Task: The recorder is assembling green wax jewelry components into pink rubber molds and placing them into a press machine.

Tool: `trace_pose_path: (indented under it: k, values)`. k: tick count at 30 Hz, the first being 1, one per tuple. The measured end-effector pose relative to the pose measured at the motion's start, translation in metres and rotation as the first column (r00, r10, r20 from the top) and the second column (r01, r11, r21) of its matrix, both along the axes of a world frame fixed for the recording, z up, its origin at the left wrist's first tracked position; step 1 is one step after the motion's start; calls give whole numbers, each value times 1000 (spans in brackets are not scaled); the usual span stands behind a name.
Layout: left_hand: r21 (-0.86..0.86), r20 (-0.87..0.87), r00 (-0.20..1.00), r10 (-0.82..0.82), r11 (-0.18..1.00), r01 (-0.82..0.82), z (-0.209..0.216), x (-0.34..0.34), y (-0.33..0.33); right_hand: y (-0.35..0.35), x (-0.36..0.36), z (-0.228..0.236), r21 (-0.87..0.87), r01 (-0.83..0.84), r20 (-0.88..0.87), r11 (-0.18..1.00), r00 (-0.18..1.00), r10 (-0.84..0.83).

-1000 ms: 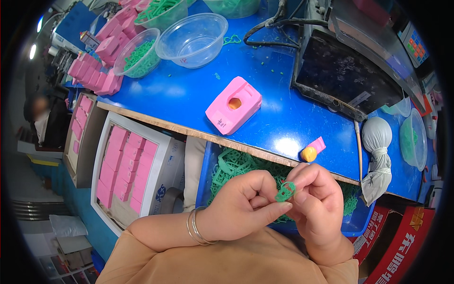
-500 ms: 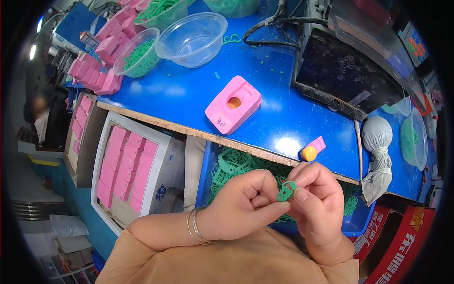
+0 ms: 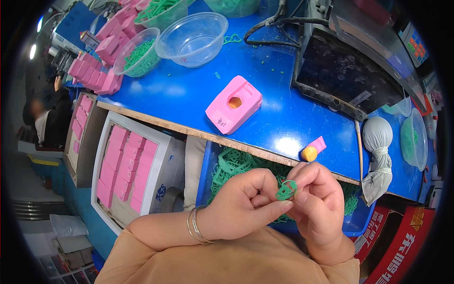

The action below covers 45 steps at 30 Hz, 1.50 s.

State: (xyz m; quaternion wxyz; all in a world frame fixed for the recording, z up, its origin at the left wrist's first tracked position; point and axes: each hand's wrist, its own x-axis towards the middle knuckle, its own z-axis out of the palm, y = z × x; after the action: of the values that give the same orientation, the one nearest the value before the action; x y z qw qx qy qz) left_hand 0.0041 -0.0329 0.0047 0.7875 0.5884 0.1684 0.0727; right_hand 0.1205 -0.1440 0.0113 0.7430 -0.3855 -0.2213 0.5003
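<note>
Between my fingertips is a small green plastic piece (image 3: 285, 190) with openings and a thin curved strand. My left hand (image 3: 250, 199), with thin bangles at its wrist, pinches the piece from the left. My right hand (image 3: 318, 201) pinches it from the right. Beneath both hands lies a blue bin (image 3: 202, 182) full of green plastic frames (image 3: 234, 165). On the blue table ahead sits a pink block (image 3: 232, 106) with a round hole. Closer to the hands, a small pink piece with a yellow round end (image 3: 309, 153) lies near the table edge.
Clear bowls stand at the back left, an empty-looking one (image 3: 191, 40) beside one holding green pieces (image 3: 142, 57). Pink blocks fill a box (image 3: 127, 165) at the left. A dark machine (image 3: 350, 71) and a tied grey bag (image 3: 377, 156) occupy the right. Another person sits far left.
The green piece has turned slightly between my fingertips, while both hands stay nearly in place. At far left, the other person has raised a hand.
</note>
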Motion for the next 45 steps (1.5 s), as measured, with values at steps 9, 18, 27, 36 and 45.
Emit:
trace_pose_path:
  k: [9,18,27,36,45]
  values:
    - [-18,2,1000,-9,1000,9,0,1,-1,1,0,1,-7,-2,-10,1000,1000,2]
    - [-21,34,999,35,999,-34,1,4,-3,1,0,-1,-24,-11,-42,1000,999,10]
    - [-41,-5,1000,-22,999,21,0,0,-1,1,0,0,-4,-44,-151,999,988,43]
    - [-102,35,999,14,995,-11,3,1,-3,2,1,-1,12,-67,-268,998,961,67]
    - [-145,18,1000,15,989,-13,4,1,-2,0,1,-2,7,-67,-231,998,971,66]
